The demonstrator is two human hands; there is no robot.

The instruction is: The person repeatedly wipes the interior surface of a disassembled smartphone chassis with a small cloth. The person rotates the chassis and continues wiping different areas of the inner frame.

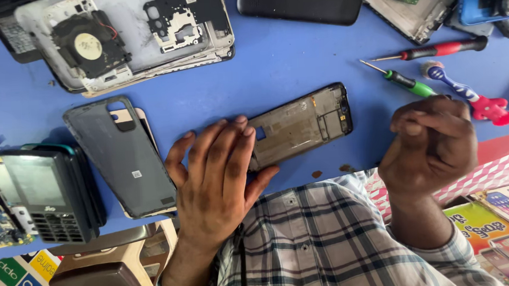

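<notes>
An opened phone body point(305, 123) lies on the blue table point(285, 66), its bare frame facing up. My left hand point(213, 180) rests flat on the phone's left end, fingers spread over it. My right hand point(431, 142) hovers to the right of the phone with the fingers curled closed; whether something small sits inside them I cannot tell. A green-handled screwdriver point(405, 81) lies just above that hand.
A grey back cover point(124, 152) lies left of my left hand. A keypad device point(45, 194) sits at the far left. Opened phone housings point(127, 36) and a dark phone point(302, 1) line the far edge. A red screwdriver point(438, 49) and a toothbrush point(467, 94) lie at right.
</notes>
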